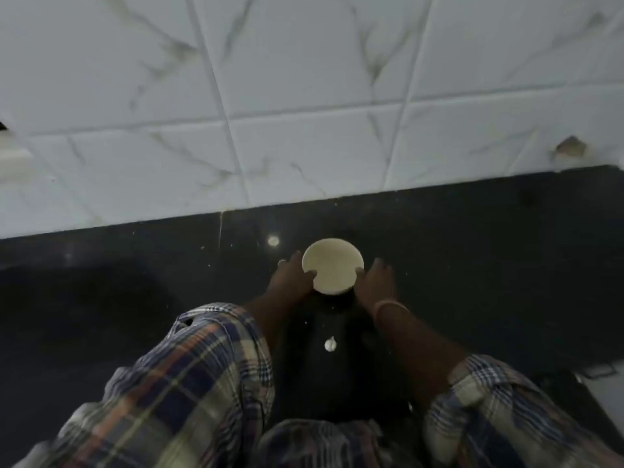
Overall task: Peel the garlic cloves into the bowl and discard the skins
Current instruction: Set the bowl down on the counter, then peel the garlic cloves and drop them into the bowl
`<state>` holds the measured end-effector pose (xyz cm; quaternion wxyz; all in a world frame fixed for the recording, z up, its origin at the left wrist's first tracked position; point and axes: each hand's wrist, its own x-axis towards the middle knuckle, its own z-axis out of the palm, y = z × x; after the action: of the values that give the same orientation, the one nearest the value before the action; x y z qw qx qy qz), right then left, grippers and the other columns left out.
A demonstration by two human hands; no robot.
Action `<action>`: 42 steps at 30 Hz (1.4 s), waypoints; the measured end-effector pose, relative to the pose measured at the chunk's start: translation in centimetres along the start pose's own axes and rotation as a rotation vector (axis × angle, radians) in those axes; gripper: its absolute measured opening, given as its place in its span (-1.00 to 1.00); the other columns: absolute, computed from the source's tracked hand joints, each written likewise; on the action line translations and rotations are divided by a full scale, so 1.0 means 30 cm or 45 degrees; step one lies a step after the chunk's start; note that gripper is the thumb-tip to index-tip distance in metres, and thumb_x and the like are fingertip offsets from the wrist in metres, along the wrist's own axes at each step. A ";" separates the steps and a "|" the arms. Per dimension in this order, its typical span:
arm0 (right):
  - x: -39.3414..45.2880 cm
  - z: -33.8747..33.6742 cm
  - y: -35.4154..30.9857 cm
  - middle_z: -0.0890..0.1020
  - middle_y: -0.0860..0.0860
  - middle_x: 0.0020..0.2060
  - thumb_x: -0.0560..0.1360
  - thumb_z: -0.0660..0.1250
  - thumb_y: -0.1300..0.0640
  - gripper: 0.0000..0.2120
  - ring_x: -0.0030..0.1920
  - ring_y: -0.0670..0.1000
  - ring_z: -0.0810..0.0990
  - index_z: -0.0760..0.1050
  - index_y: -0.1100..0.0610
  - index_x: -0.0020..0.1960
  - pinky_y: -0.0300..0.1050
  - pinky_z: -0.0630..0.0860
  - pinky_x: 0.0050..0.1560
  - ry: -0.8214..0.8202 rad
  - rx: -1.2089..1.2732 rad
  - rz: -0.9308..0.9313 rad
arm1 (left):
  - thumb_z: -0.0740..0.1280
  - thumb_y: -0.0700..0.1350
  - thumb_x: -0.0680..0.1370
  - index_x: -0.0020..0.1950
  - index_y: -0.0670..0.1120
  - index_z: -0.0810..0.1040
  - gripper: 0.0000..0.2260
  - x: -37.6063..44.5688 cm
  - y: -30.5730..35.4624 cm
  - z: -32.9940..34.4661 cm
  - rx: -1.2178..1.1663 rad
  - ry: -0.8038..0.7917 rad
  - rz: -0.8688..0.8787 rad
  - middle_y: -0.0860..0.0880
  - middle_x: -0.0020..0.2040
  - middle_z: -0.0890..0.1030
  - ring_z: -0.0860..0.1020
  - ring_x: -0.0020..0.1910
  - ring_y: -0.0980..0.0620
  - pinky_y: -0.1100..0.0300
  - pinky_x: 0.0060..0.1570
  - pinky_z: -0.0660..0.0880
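Blur softens the whole view, and the round cream ceramic bowl (pixel 332 266) shows only a pale inside, its contents impossible to make out. It sits on the dark polished stone counter (pixel 472 251) between both hands: the left hand (pixel 291 278) holds its left edge with the thumb hooked over the rim, and the right hand (pixel 377 282) holds the right edge the same way, fingers curled along the side. A small white garlic bulb (pixel 330 344) lies on the counter nearer the body, between the plaid-sleeved forearms (pixel 202 366), well apart from the bowl.
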<state>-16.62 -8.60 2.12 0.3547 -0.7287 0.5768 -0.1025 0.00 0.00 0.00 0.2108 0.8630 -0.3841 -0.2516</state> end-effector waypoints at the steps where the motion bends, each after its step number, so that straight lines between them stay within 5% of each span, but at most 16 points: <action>1: 0.001 0.017 0.008 0.38 0.28 0.41 0.64 0.26 0.08 -0.52 0.41 0.29 0.38 0.29 0.30 0.46 0.07 0.35 0.35 -0.056 0.050 0.035 | 0.33 0.05 0.57 0.51 -0.05 0.29 -0.46 0.000 -0.009 0.013 -0.026 0.005 -0.034 -0.23 0.38 0.48 0.47 0.32 -0.27 -0.01 0.18 0.44; 7: -0.003 0.086 -0.002 0.49 0.17 0.39 0.61 0.25 0.23 -0.56 0.37 0.22 0.47 0.34 0.16 0.47 -0.02 0.40 0.27 -0.115 0.242 0.026 | 0.39 0.05 0.52 0.44 0.02 0.43 -0.51 0.026 -0.039 0.035 -0.326 -0.020 -0.129 -0.11 0.28 0.59 0.61 0.15 -0.19 -0.15 0.12 0.60; 14: -0.067 0.148 -0.024 0.56 0.08 0.32 0.64 0.25 0.13 -0.63 0.31 0.15 0.52 0.38 0.11 0.43 0.00 0.45 0.26 -0.144 0.361 -0.044 | 0.34 -0.18 0.49 0.35 -0.12 0.47 -0.59 -0.003 -0.070 0.003 -0.454 0.114 -0.325 -0.16 0.20 0.62 0.59 0.15 -0.20 0.09 -0.02 0.50; 20: -0.208 0.224 0.122 0.59 0.20 -0.01 0.60 0.35 0.07 -0.79 0.10 0.22 0.54 0.54 0.24 0.05 0.00 0.41 0.09 -0.221 -0.021 -0.153 | 0.28 -0.14 0.59 0.45 -0.26 0.27 -0.53 -0.078 -0.068 0.022 -0.689 0.272 -0.605 -0.25 0.35 0.47 0.50 0.29 -0.26 0.00 0.22 0.47; 23: -0.279 0.243 0.173 0.58 0.18 0.11 0.56 0.41 0.08 -0.72 0.18 0.17 0.51 0.55 0.24 0.18 -0.04 0.38 0.22 -0.327 -0.169 -0.168 | 0.23 -0.26 0.62 0.15 -0.17 0.57 -0.82 -0.150 -0.084 0.082 -0.764 -0.130 -0.682 -0.19 0.09 0.63 0.62 0.03 -0.14 0.00 0.14 0.54; 25: -0.293 0.254 0.187 0.61 0.21 0.09 0.54 0.42 0.15 -0.75 0.18 0.20 0.52 0.58 0.27 0.15 -0.04 0.35 0.22 -0.306 -0.165 -0.211 | 0.26 -0.27 0.60 -0.11 -0.09 0.57 -0.84 -0.205 -0.099 0.142 -0.730 -0.286 -0.577 -0.15 -0.12 0.61 0.59 -0.23 -0.06 0.03 -0.11 0.62; 28: -0.280 0.246 0.183 0.63 0.23 0.02 0.56 0.39 0.18 -0.82 0.10 0.23 0.54 0.60 0.30 0.05 0.02 0.37 0.16 -0.299 -0.137 -0.233 | 0.35 -0.31 0.55 -0.15 -0.09 0.65 -0.83 -0.257 -0.097 0.208 -0.845 -0.400 -0.551 -0.19 -0.17 0.65 0.57 -0.31 -0.05 0.17 -0.33 0.50; 35: -0.247 0.236 0.221 0.71 0.02 -0.04 0.53 0.46 0.07 -0.83 -0.02 -0.01 0.68 0.66 0.10 0.08 0.09 0.61 0.09 -0.335 0.314 -0.134 | 0.32 -0.31 0.61 0.08 -0.15 0.67 -0.84 -0.282 -0.083 0.212 -1.269 -0.370 -0.706 -0.14 -0.09 0.70 0.63 -0.24 0.05 0.25 -0.28 0.56; 42: -0.209 0.154 0.219 0.74 0.08 0.00 0.57 0.37 0.31 -0.80 0.05 0.06 0.71 0.66 0.21 0.17 -0.11 0.64 0.10 -0.539 0.794 -0.081 | 0.35 -0.33 0.58 0.06 -0.11 0.67 -0.83 -0.344 -0.038 0.222 -1.559 -0.222 -0.704 -0.12 -0.11 0.73 0.70 -0.19 0.02 0.24 -0.20 0.61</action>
<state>-21.05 -1.57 -3.78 0.6674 -0.6085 0.4087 -0.1312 -9.30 7.50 -3.04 0.5578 0.6311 0.0469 -0.5370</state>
